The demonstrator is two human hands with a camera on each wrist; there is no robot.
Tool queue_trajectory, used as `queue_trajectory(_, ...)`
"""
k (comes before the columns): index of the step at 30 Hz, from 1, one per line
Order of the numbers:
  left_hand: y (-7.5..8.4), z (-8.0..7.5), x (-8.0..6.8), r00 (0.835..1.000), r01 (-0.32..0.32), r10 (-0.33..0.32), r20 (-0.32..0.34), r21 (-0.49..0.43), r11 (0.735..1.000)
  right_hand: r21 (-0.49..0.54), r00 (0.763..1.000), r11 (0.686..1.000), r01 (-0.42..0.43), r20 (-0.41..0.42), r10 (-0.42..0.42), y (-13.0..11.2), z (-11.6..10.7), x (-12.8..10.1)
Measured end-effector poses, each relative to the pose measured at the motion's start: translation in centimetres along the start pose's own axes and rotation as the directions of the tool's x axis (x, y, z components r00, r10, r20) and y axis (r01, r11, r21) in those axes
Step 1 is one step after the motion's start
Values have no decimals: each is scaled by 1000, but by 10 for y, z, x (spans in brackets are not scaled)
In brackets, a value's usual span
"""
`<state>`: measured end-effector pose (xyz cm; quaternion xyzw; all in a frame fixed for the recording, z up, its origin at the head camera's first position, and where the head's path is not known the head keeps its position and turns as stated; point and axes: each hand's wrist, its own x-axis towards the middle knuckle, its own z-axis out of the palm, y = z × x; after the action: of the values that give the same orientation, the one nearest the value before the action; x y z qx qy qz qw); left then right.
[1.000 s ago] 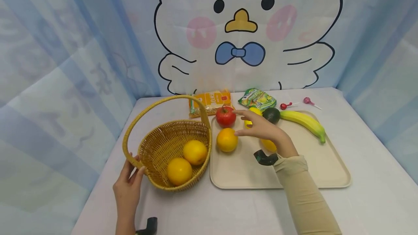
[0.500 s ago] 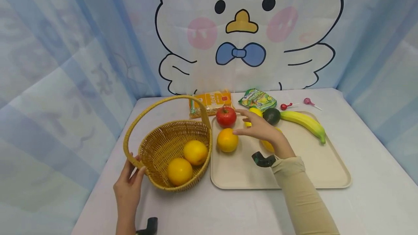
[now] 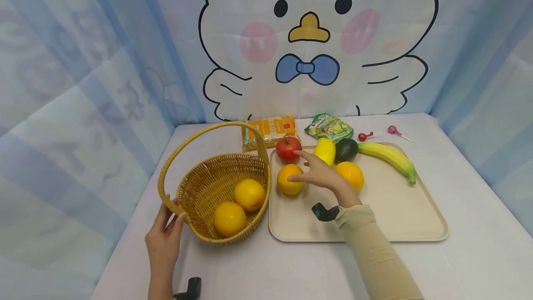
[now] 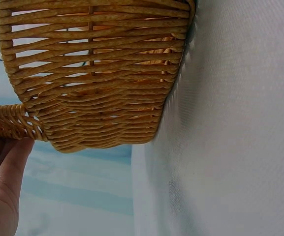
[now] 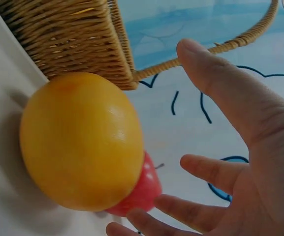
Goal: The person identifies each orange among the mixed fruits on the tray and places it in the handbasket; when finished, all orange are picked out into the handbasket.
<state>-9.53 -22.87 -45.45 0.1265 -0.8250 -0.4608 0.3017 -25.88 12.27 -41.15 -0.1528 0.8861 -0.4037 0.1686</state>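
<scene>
While the counter [image 3: 458,263] is spread wide under everything, the larger things on it are a wicker basket [image 3: 208,184] on the left and a beige tray [image 3: 395,216] just beside it on the right. Two oranges are seen lying in the basket. On the tray, an orange [image 3: 287,180] is set at the near left corner of the fruit group, with a tomato [image 3: 287,148] just behind it; a second loose orange [image 3: 350,174], a yellow pepper [image 3: 325,151], an avocado [image 3: 346,149] and a banana [image 3: 389,155] are ranged further right.

The basket's handle is steadied at its base by the left hand [image 3: 163,240], the fingers laid loosely against the weave rather than curled round it.

The right hand [image 3: 322,176] is held over the tray with fingers [image 5: 220,83] spread and straight, nothing being gripped. The orange lies just beside the thumb, directly in front of the open palm, touching or nearly so; contact cannot be told for sure.

For a sound grasp, it is judged that the fingers should be brought round the orange's widest part from above, kept clear of the tomato behind, and closed evenly so the round fruit is not rolled toward the tray's rim.
</scene>
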Motion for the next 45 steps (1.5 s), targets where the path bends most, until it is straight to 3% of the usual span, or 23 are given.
queue_trajectory(13,-4,1,1,1000,-10,10,-16,4,1000,-73,998,995,64,-12,-65,7,22,11)
queue_trajectory(20,-3,2,1,1000,-2,2,-12,-1,1000,-80,999,996,47,2,-47,13,29,14)
queue_trajectory(33,-2,0,1,999,-53,52,-13,-27,998,-90,998,994,59,-6,-59,11,30,12)
queue_trajectory(45,1,0,0,999,-39,39,-12,-19,999,-90,999,995,45,-23,-47,9,25,10)
